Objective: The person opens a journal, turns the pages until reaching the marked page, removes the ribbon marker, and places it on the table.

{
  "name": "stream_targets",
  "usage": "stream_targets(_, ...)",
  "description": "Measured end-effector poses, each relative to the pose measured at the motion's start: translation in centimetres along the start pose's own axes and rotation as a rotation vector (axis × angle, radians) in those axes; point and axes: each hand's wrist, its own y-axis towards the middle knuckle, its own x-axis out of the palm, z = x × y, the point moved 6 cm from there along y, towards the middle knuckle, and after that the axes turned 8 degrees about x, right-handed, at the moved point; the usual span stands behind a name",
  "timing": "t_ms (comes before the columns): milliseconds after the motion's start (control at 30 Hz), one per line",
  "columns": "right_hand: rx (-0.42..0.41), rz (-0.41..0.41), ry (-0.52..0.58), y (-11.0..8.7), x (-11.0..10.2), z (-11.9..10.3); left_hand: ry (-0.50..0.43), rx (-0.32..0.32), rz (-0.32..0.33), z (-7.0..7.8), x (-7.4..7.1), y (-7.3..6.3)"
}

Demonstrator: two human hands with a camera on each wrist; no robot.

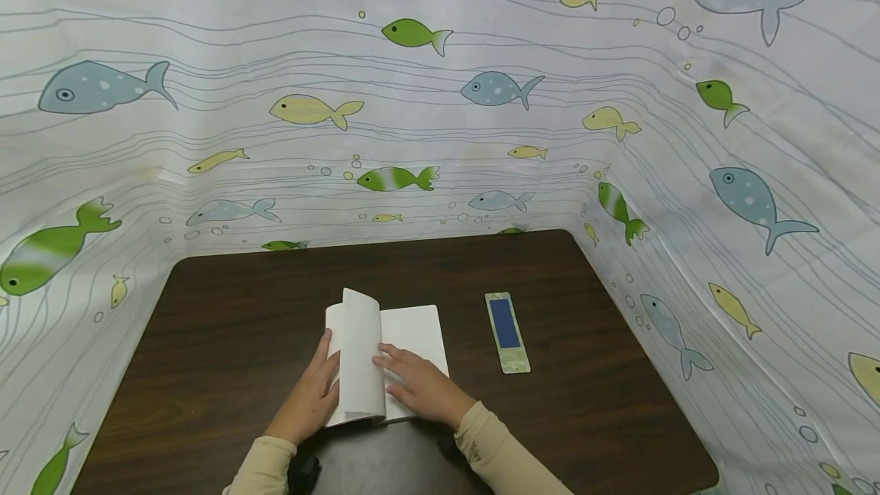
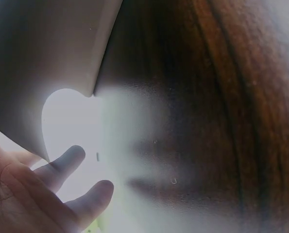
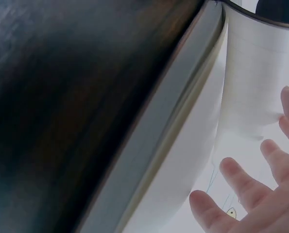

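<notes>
An open notebook (image 1: pixel 415 322) with white pages lies on the table. One page or a few together, a raised leaf (image 1: pixel 361 357), stand up and curve over its left half. My left hand (image 1: pixel 311 397) is at the notebook's left side, its fingers partly behind this leaf; straight fingers show in the left wrist view. From the right, my right hand (image 1: pixel 425 386) reaches over the right page, fingertips at the leaf's edge. Its fingers are spread and extended in the right wrist view, close to the curved white paper (image 3: pixel 251 73). The thick page block (image 3: pixel 168 116) shows there too.
A narrow card-like thing (image 1: pixel 514 361), pale green with a dark blue panel, lies right of the notebook. The dark wood-grain table (image 1: pixel 227 327) has rounded corners. White fabric with printed fish (image 1: pixel 447 128) rises behind it and on both sides.
</notes>
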Motion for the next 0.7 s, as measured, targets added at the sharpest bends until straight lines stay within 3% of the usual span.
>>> stream_targets(133,-0.041,0.007,-0.065,0.0,0.0,-0.5,-0.041,0.007,-0.001,0.0,-0.1,-0.1)
stream_targets(367,-0.022,0.007,-0.156,0.0,0.2,-0.9,-0.043,0.020,0.065,0.0,-0.8,-0.1)
stream_targets(533,-0.037,0.050,-0.236,0.0,0.3,-1.0,-0.014,0.040,0.147,0.1,-1.3,0.0)
stream_targets(700,-0.072,0.104,-0.314,0.1,0.2,-1.3,-0.028,0.048,0.271,0.1,-2.0,-0.2)
